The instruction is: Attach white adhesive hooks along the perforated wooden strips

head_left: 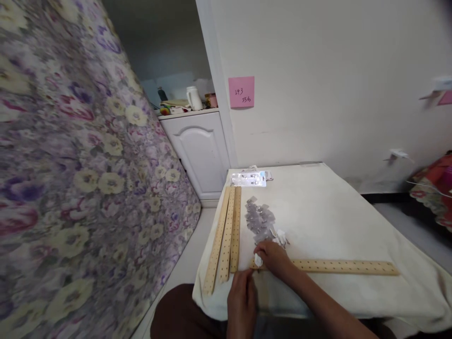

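Observation:
A long wooden strip with rows of holes [346, 267] lies crosswise near the front of the cloth-covered table. At its left end is my left hand [243, 294], fingers closed together on the tip of the strip. My right hand [273, 256] is bent over the same end, pinching a small white piece [258, 260] just above the wood; its exact kind is too small to make out. Just beyond the right hand sit a crumpled white bit [281, 238] and a spread of small clear plastic packets [259, 219] with tiny shiny contents.
Several more perforated wooden strips [226, 235] lie lengthwise on the left. A clear blister pack [249, 179] is at the table's far edge. A floral curtain [88, 165] hangs on the left; a white cabinet [199, 150] and wall stand behind.

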Demonstrator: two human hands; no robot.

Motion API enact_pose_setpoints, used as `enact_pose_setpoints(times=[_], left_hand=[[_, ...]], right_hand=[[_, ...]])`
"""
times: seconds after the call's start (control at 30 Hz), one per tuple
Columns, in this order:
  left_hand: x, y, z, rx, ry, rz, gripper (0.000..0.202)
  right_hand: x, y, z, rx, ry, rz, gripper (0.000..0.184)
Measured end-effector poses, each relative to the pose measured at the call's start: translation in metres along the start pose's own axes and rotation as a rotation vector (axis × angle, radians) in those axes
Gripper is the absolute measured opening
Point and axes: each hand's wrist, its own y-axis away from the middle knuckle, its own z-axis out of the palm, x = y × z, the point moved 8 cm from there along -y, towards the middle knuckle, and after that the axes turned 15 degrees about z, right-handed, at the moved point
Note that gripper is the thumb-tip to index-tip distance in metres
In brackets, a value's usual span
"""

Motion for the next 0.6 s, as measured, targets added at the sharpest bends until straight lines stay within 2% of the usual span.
enact_pose_setpoints(times=[0.6], left_hand=[[-0.009,-0.003,0.010,-0.085,-0.069,0.087,0.028]], right_hand=[[-0.002,0.001,0.002,0.005,0.067,-0.005,0.024]])
